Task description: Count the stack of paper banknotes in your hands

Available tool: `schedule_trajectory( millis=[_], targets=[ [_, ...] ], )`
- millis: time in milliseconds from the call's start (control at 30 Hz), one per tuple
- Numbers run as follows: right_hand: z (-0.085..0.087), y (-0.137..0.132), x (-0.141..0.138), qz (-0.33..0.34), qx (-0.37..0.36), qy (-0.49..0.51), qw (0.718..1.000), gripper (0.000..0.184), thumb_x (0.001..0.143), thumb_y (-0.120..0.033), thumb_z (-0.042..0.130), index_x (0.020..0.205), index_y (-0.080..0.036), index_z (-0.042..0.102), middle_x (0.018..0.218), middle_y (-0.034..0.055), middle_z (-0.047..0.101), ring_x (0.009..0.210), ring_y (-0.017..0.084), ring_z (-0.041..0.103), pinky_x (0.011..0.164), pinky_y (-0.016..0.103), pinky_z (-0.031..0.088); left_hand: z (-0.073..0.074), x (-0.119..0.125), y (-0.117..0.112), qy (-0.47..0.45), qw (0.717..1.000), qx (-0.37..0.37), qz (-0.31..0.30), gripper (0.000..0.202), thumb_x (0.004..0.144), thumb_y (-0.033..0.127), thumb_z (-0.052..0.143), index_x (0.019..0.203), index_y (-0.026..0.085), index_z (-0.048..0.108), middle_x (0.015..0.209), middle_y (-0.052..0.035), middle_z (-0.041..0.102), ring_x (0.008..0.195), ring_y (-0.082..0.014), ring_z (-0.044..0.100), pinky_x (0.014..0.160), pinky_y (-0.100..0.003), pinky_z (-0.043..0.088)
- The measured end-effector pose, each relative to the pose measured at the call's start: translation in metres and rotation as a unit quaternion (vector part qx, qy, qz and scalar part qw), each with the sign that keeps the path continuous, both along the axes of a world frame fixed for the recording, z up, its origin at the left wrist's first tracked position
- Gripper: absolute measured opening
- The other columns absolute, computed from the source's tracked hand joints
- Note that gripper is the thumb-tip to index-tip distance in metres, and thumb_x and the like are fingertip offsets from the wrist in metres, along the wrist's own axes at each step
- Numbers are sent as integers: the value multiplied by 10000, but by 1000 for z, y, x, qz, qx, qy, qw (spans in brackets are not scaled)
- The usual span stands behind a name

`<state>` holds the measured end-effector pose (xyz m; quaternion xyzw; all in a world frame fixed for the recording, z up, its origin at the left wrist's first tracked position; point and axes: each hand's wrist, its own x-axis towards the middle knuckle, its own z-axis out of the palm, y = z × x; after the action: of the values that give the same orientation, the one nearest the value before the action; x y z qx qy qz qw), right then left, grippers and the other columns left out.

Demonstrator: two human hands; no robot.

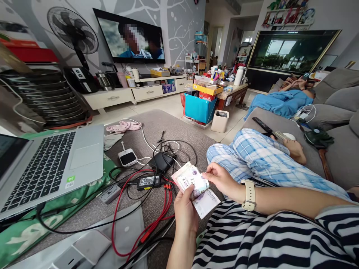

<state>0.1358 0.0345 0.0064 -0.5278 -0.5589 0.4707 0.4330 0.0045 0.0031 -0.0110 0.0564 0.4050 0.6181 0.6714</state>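
Observation:
A small fanned stack of banknotes (186, 179) is held above my lap in the head view. My left hand (186, 209) grips the notes from below, its thumb pressed on top of them. With fingertips pinched together, my right hand (221, 180) takes the upper right edge of one note. One pale note (206, 203) hangs folded down on the near side. A cream watch (248, 195) is on my right wrist. Just beyond the notes lie a black power adapter (148, 182), a black box-like case (162, 162) and bundled red cables (165, 205).
An opened laptop (84, 155) rests on green cloth at the left. Tangled cords and a white device (127, 157) lie on the grey sofa seat. A remote (262, 124) is at the right. Another person under a blue blanket (280, 102) holds a phone (305, 76).

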Motion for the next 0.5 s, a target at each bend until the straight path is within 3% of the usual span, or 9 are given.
schedule_trajectory(
  millis=[233, 500],
  targets=[
    [-3, 2, -1, 18, -23, -4, 1000, 222, 779, -351, 601, 671, -177, 516, 598, -29, 496, 571, 112, 437, 543, 250, 316, 0, 0, -1, 5, 1000, -1, -10, 339, 689, 80, 642, 1027, 92, 653, 1007, -143, 705, 842, -240, 690, 787, -359, 544],
    [9, -3, -4, 36, 13, 19, 999, 217, 809, -362, 567, 703, -174, 544, 613, -29, 488, 578, 111, 424, 550, 249, 320, -10, 2, 4, -22, 1000, 3, -13, 344, 792, 250, 597, 1101, 106, 637, 1044, -155, 693, 887, -264, 681, 785, -386, 541]
  ],
)
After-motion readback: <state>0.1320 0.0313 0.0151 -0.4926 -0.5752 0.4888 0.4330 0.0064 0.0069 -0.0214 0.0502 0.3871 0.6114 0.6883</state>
